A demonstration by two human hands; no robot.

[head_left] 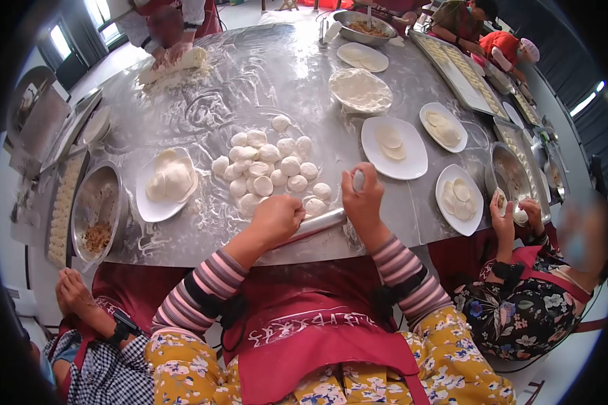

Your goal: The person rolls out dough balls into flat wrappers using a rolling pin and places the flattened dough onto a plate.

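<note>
In the head view, a dark round edge cut off the corners. The left hand [277, 221] had its fingers bent in. Their tips were hard to see, so one could not tell how tightly it was closed or if it held anything. The right hand [363, 199] made a tight fist around a stick [359, 179]. Only the stick's pale tip poked out on top, and the fist hid the rest. A silver bar [319, 223] lay between the hands, by the near edge of the table [216, 237]. Its ends were hidden, so one could not tell if the stick was part of it.

The bar was long and shiny. Just past the hands sat a heap of dough balls [268, 153]. They were white and small, some a bit flat, and many touched. One sat a little apart at the far side.

Left of the balls, a plate [157, 212] held a pile of flat rounds [167, 179]. Next to it, a steel bowl [101, 192] had brown and orange filling [96, 237] at the bottom. A tray [82, 162] beside the bowl held rows of small dumplings [65, 209]. Right of the balls, a square plate [414, 160] held more flat rounds. Farther off, a dish [361, 111] was full of white powder [360, 89].
</note>
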